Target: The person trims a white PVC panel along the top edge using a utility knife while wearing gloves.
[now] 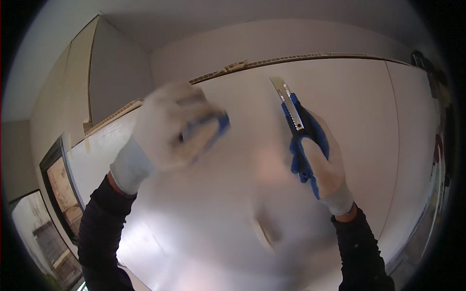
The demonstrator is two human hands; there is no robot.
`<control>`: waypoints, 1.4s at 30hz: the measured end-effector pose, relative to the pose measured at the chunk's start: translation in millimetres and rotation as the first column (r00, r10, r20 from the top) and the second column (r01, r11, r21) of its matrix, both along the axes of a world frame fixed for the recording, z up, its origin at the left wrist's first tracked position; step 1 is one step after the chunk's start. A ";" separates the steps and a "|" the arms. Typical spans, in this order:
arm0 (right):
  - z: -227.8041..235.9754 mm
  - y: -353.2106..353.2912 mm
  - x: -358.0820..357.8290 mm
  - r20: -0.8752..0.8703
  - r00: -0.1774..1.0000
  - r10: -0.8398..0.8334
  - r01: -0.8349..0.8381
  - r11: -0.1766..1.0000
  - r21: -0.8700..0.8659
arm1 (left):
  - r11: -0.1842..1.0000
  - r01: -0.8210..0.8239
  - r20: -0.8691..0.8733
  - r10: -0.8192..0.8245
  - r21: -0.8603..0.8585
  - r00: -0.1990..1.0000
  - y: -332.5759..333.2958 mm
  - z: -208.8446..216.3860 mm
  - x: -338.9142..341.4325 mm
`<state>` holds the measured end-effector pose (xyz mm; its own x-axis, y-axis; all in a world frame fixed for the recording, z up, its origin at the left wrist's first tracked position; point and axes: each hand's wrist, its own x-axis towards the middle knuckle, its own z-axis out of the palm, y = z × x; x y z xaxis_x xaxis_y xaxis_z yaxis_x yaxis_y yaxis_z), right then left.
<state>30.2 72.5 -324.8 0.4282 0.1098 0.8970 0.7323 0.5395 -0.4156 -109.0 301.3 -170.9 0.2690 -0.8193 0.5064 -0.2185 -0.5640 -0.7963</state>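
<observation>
In the head view my right hand [323, 157], in a white work glove with blue coating, is wrapped round a black-and-blue utility knife [294, 114]. Its metal blade is out and points up and slightly left over a large smooth white panel [218, 208]. My left hand [172, 128] wears a matching glove and hovers over the left part of the panel, near its far edge. Motion smears the left fingers. They look bent, but whether anything is between them cannot be made out.
A torn strip of corrugated cardboard [281, 60] runs along the panel's far edge. A small pale curved piece [263, 234] lies on the panel's nearer part. A boxy cardboard-edged column [119, 68] rises at the far left, with a dark-framed opening [63, 186] below it.
</observation>
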 end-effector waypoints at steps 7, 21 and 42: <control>22.1 -8.0 -2.5 -0.006 0.995 -0.096 0.095 0.992 -0.081 | 0.965 -0.110 0.201 0.159 -0.237 0.967 -43.0 45.4 43.3; 56.1 3.4 -4.3 -0.011 0.998 -0.057 0.056 0.995 -0.084 | 0.955 -0.021 0.232 0.094 -0.297 0.968 -22.2 43.8 70.7; 45.9 41.2 -25.9 -0.148 0.976 -0.162 0.178 0.979 0.099 | 0.938 0.134 0.176 -0.080 -0.320 0.981 -23.9 40.8 67.4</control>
